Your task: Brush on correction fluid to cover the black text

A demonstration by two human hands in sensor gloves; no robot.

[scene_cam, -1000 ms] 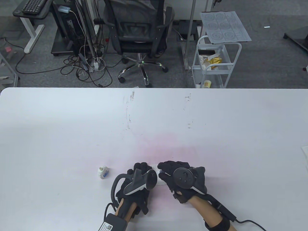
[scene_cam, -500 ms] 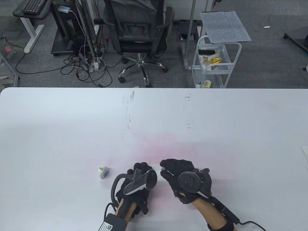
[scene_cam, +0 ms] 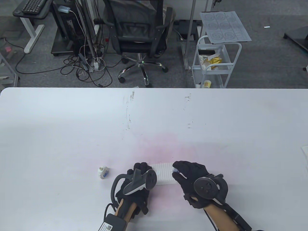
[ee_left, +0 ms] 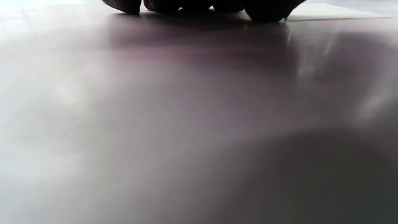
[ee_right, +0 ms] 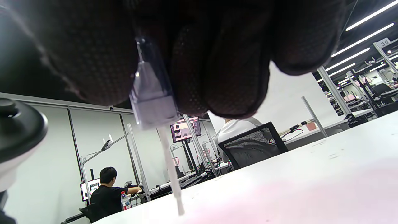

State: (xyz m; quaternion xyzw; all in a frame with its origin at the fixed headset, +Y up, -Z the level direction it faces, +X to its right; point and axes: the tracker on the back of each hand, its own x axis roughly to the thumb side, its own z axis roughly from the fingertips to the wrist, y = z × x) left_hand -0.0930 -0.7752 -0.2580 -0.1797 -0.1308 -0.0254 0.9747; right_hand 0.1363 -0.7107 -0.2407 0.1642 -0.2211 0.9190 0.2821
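Observation:
A small white lined paper card (scene_cam: 164, 173) lies on the table near its front edge. My left hand (scene_cam: 140, 171) rests on the card's left edge, fingertips (ee_left: 267, 9) down on the surface. My right hand (scene_cam: 186, 172) pinches the clear cap of the correction-fluid brush (ee_right: 152, 102) at the card's right edge; the thin white brush stem (ee_right: 172, 174) hangs down from the cap. The open correction-fluid bottle (scene_cam: 103, 172) stands to the left of my left hand. No black text is readable on the card.
The white table (scene_cam: 72, 132) has pink staining and scuff marks in the middle. A sheet's edge (scene_cam: 305, 154) shows at the table's right edge. Beyond the far edge stand an office chair (scene_cam: 138, 31) and a white cart (scene_cam: 216, 62).
My right hand with the brush has moved right, from over the card's left part to its right edge, uncovering most of the card. My left hand and the bottle have not moved.

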